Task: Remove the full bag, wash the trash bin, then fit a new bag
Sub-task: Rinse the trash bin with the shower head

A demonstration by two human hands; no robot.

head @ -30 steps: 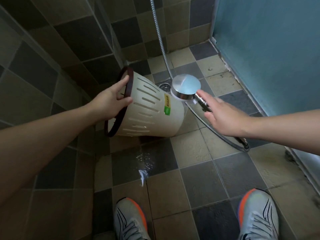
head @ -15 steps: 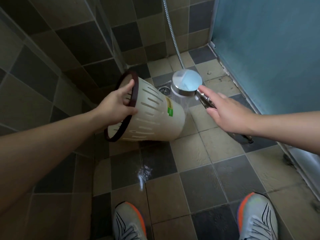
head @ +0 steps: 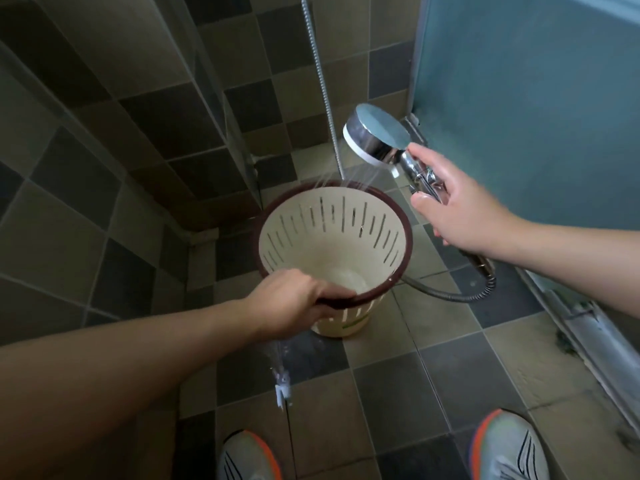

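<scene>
A cream slotted trash bin (head: 332, 237) with a dark brown rim is held nearly upright above the tiled floor, its mouth facing me and no bag inside. My left hand (head: 294, 303) grips the near side of the rim. My right hand (head: 460, 209) holds the chrome handle of a shower head (head: 375, 138) just above and right of the bin. Thin streams of water fall from the shower head onto the bin's far rim. A thin stream of water (head: 280, 379) drops from below my left hand to the floor.
The metal shower hose (head: 450, 296) loops on the floor right of the bin and another length runs up the wall. Tiled walls close in at left and back. A frosted blue door (head: 526, 98) and its metal track stand at right. My two shoes (head: 505, 448) are at the bottom.
The bin has turned from lying on its side to upright with its mouth towards me. My left hand shifted to the near rim. The shower head rose and now sprays into the bin.
</scene>
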